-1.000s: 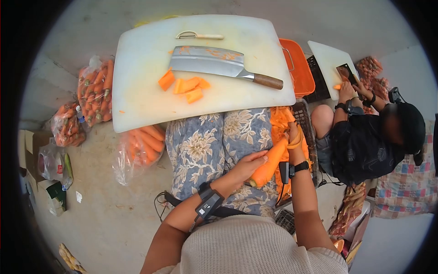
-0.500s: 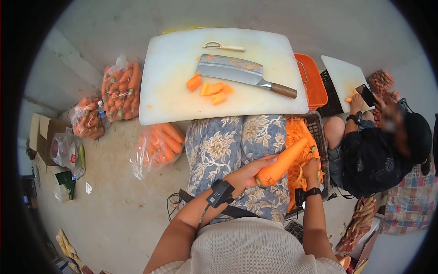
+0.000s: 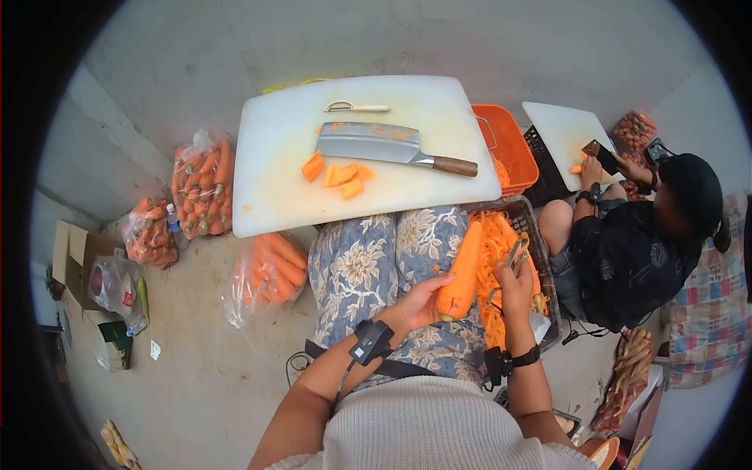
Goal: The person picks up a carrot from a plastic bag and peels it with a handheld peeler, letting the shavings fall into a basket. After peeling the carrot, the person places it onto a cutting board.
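Note:
My left hand (image 3: 419, 301) grips the thick end of a large peeled carrot (image 3: 462, 270), which points up and away over my lap. My right hand (image 3: 513, 286) holds a metal peeler (image 3: 513, 258) just right of the carrot, above a dark crate (image 3: 548, 270) full of orange peelings. On the white cutting board (image 3: 274, 196) across my knees lie a cleaver (image 3: 392, 146), several carrot chunks (image 3: 338, 172) and a second peeler (image 3: 356, 107).
Clear bags of carrots (image 3: 202, 186) lie on the concrete floor at left, one (image 3: 266, 270) beside my knee. An orange basket (image 3: 509, 141) stands right of the board. Another person (image 3: 634, 235) sits at right, cutting on a second white board (image 3: 560, 129). Cardboard boxes (image 3: 74, 251) sit far left.
The carrot has swung from slanting right to nearly upright in my left hand. My right hand rose from the crate and now holds the peeler beside the carrot.

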The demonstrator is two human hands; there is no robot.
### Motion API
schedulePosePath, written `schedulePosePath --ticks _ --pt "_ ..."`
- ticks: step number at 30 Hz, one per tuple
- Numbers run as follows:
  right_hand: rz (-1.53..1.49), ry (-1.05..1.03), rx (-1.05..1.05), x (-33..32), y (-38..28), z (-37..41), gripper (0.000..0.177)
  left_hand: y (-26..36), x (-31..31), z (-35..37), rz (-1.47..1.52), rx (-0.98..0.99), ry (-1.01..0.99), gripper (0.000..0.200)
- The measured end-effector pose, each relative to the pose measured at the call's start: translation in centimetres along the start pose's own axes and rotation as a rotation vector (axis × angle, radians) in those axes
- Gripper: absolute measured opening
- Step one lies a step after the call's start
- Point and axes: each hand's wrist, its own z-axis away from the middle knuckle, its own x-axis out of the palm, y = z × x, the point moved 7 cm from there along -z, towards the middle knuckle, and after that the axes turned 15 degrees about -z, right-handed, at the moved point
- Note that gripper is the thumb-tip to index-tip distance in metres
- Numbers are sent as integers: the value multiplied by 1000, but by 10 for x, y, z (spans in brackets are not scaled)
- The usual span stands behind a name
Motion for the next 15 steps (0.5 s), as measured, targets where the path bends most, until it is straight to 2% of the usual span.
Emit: schedulePosePath --ticks 3,5,6,8,11,15 --pt "-12 -39 -40 48 -23 20 25 5 11 3 -15 20 -6 47" --pt "218 -131 -267 70 -28 32 31 5 15 4 8 23 17 47" --pt "218 -137 -271 75 -25 32 31 5 14 2 -59 55 83 48" --pt "441 -111 -350 79 -23 31 36 7 9 0 -114 92 148 48" --pt "388 -122 -323 82 -25 27 38 5 4 -3 -156 72 136 46" --pt "472 -105 -333 80 -18 15 37 9 -1 -9 -240 70 146 46"
